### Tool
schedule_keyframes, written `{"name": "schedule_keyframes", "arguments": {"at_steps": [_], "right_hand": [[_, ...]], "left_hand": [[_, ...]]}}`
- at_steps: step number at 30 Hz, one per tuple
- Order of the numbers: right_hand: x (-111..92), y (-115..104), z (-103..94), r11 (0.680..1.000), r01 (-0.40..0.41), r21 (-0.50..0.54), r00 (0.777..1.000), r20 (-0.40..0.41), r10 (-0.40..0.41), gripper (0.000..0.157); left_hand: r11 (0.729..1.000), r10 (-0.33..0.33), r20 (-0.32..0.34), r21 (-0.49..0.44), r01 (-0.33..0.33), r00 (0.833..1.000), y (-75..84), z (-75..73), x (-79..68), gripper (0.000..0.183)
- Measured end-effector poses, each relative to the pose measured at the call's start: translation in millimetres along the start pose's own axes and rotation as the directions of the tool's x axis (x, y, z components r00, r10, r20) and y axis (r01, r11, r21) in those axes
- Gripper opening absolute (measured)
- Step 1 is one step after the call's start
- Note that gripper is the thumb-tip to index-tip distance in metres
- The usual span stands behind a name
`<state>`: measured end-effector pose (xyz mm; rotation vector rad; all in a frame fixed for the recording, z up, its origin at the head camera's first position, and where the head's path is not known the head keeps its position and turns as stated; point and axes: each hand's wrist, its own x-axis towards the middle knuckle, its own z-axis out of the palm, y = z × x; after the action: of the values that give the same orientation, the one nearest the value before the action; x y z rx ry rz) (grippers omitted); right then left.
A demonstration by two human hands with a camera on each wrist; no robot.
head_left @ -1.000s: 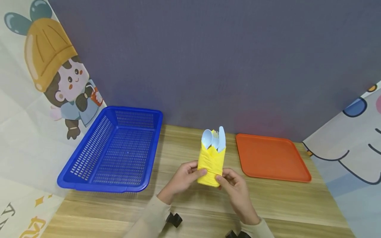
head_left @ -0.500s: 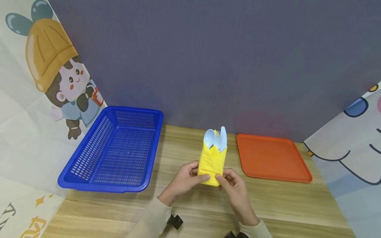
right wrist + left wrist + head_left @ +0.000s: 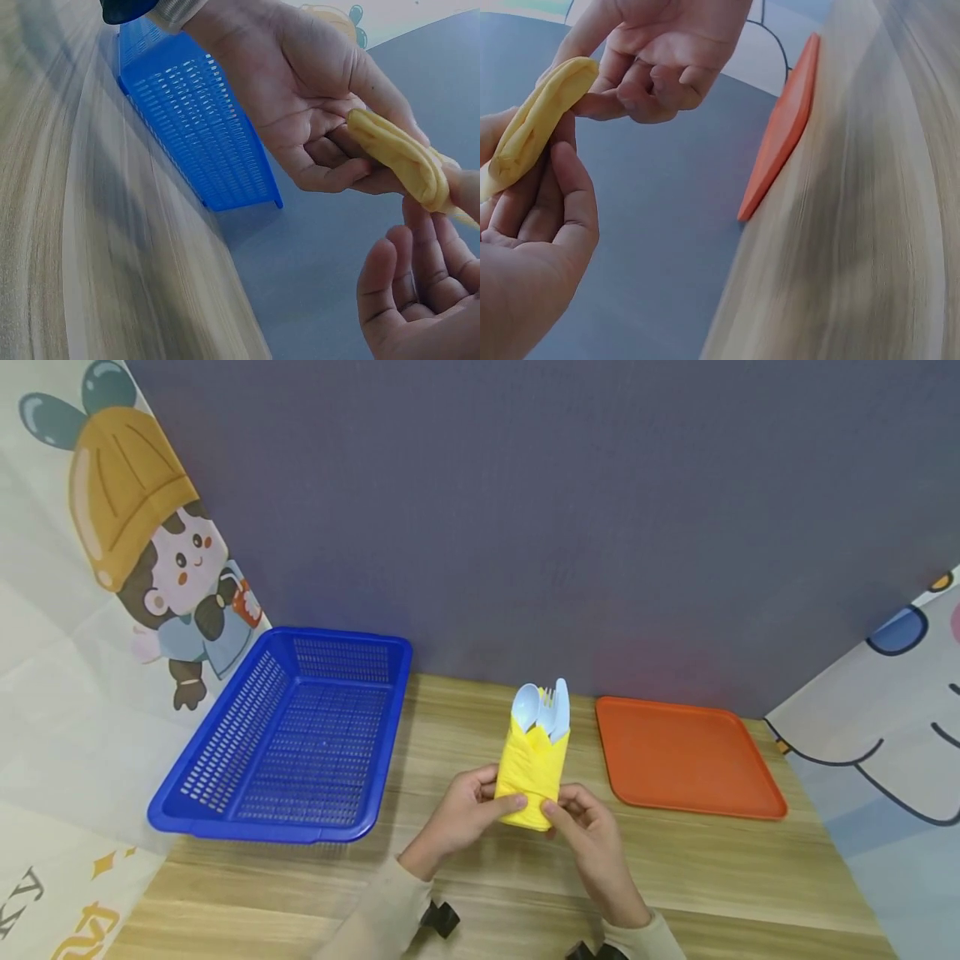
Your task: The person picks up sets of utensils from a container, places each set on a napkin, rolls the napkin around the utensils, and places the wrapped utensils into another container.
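Note:
A folded yellow napkin is held up between both hands, its bottom edge facing the wrist cameras. From its top pocket stick out a pale blue spoon, a fork and a knife, side by side. My left hand pinches the lower left of the napkin, thumb across the front and fingers behind. At the lower right corner, my right hand pinches it the same way. The left wrist view has the napkin's thick folded end between the two hands; the lower parts of the cutlery are hidden inside.
On the left of the wooden table stands a blue perforated basket with nothing in it. A flat orange tray lies at the right, by the dark grey back panel. Printed cartoon sheets flank both sides.
The napkin with its cutlery has shifted slightly right and then a little back left, turning slightly. The left thumb has slid a little right across its front. Both hands keep their hold.

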<state>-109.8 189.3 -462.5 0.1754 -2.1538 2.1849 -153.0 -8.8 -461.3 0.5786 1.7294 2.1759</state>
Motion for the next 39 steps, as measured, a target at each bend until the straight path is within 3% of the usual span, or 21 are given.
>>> {"name": "schedule_keyframes", "arguments": {"at_steps": [6,13,16,19,24,28,32,39], "right_hand": [[1.8,-6.7,-0.4,1.000,0.025,0.013,0.997,0.074,-0.026,0.014],[6.4,-18.8,-0.1,0.978,0.173,0.114,0.960,0.204,-0.193,0.016],[6.8,-19.6,-1.9,0.971,0.191,0.142,0.949,0.226,-0.219,0.021],[5.9,-17.7,-4.2,0.974,0.174,0.144,0.952,0.229,-0.204,0.023],[4.7,-13.6,-7.1,0.980,0.141,0.141,0.960,0.222,-0.170,0.024],[4.6,-11.0,-8.5,0.982,0.137,0.133,0.965,0.206,-0.163,0.024],[4.9,-8.3,-9.8,0.983,0.141,0.120,0.968,0.190,-0.162,0.025],[4.4,-2.7,-13.1,0.991,0.099,0.095,0.980,0.164,-0.114,0.026]], "left_hand": [[0.997,-0.002,-0.021,0.081,0.004,1.000,16.9,0.5,-4.9,0.030],[0.996,-0.032,-0.008,0.085,0.033,0.999,56.5,-12.1,-13.2,0.036],[0.993,-0.065,-0.016,0.102,0.066,0.998,76.6,-25.4,-16.5,0.038],[0.990,-0.090,-0.034,0.102,0.093,0.995,96.4,-42.2,-19.9,0.039],[0.981,-0.124,-0.106,0.135,0.138,0.987,124.3,-81.6,-18.4,0.039],[0.950,-0.168,-0.192,0.230,0.211,0.967,132.4,-122.8,-12.3,0.041],[0.906,-0.259,-0.246,0.274,0.324,0.934,127.7,-161.2,-7.3,0.044],[0.800,-0.464,-0.267,0.283,0.529,0.845,107.4,-202.3,-6.1,0.046]]}}
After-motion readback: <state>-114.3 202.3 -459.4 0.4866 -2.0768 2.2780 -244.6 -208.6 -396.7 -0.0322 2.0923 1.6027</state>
